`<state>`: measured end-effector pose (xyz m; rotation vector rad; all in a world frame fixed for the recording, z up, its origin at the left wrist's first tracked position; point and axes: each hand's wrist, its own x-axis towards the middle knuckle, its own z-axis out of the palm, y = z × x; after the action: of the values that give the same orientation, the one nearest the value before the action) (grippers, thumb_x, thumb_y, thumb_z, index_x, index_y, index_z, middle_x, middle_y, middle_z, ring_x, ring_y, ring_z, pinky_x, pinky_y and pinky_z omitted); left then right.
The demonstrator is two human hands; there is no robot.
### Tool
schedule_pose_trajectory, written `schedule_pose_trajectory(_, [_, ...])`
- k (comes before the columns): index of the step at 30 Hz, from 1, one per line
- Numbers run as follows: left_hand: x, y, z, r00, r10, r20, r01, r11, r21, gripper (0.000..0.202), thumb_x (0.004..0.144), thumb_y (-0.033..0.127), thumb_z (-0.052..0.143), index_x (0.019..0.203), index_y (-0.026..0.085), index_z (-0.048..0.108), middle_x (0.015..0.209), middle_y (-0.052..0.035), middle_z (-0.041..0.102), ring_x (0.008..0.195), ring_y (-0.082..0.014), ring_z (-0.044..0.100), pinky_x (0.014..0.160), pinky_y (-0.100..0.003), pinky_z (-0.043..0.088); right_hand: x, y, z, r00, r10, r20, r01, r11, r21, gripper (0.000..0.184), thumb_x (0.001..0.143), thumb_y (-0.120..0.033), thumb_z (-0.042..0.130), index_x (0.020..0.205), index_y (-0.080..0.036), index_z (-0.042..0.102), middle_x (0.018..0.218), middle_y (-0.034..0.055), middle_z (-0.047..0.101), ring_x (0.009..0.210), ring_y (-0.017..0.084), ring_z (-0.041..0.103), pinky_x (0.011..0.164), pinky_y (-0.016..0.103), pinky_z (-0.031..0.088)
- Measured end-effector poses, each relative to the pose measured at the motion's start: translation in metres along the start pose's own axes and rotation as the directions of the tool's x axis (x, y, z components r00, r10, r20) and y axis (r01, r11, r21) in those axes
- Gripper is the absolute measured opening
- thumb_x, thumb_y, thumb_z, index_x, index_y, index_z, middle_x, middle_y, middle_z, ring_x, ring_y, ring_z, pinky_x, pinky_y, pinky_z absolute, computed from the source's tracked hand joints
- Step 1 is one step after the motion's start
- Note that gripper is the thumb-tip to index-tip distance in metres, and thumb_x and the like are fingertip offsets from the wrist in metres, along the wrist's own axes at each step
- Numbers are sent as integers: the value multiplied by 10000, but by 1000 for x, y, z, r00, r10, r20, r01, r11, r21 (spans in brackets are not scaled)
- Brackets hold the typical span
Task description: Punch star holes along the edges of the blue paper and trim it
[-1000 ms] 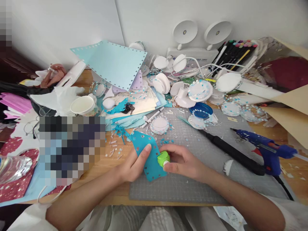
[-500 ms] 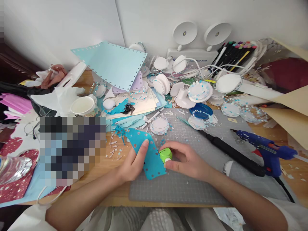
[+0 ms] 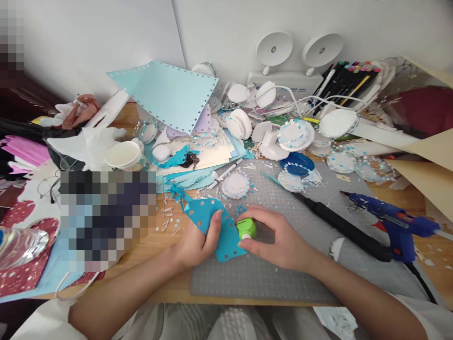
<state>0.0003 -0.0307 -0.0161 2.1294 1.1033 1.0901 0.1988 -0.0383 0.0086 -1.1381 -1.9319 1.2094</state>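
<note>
My left hand pinches a sheet of blue paper, thumb on top and the other fingers hidden beneath. Small shaped holes run along the paper's edges. In my right hand is a lime-green craft punch, gripped between thumb and fingers, its white part by the thumb. The punch sits at the paper's right edge; whether the edge lies inside its slot I cannot make out. Tiny blue cut-outs lie on the grey cutting mat just beyond the punch.
A blue glue gun and a black-handled tool lie at the right. White discs with star trim crowd the back, near a pale blue punched sheet. A paper cup stands left, a clear bottle nearer.
My left hand has turned the blue paper slightly, and its upper part now bends over more. The punch has shifted a little right along with my right hand.
</note>
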Motion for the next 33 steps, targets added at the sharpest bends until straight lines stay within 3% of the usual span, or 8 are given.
schedule_pose_trajectory(6, [2, 1, 0, 1000, 20, -10, -20, 998, 62, 250, 928, 174, 383, 680, 210, 379, 699, -1, 539, 693, -160, 563, 708, -295, 452, -1, 0, 1, 998, -58, -6, 58, 997, -45, 189, 774, -278, 689, 903, -170, 603, 789, 15, 571, 734, 151, 531, 681, 268, 429])
schedule_pose_trajectory(15, [0, 1, 0, 1000, 18, 25, -21, 992, 123, 225, 916, 168, 396, 696, 206, 429, 638, 11, 539, 616, -152, 561, 637, -272, 452, -4, 5, 6, 989, -129, -66, 117, 980, -162, 242, 762, -279, 705, 938, -148, 603, 830, 50, 595, 794, 174, 555, 727, 289, 451])
schedule_pose_trajectory(25, [-3, -2, 3, 995, 97, 28, -98, 993, 71, 136, 907, 144, 409, 806, 187, 488, 766, -33, 612, 716, -167, 592, 695, -287, 473, -4, 7, 14, 998, -57, -6, 56, 992, -117, 274, 748, -321, 722, 918, -141, 604, 775, 33, 576, 715, 167, 524, 657, 290, 427])
schedule_pose_trajectory(33, [-2, 1, 2, 996, 68, 57, -70, 997, 21, 302, 946, 213, 367, 660, 200, 463, 552, 34, 478, 488, -113, 444, 505, -243, 370, -5, 8, 18, 1000, -7, -10, 7, 1000, -4, 236, 759, -342, 713, 869, -171, 594, 740, 6, 530, 704, 159, 471, 654, 282, 391])
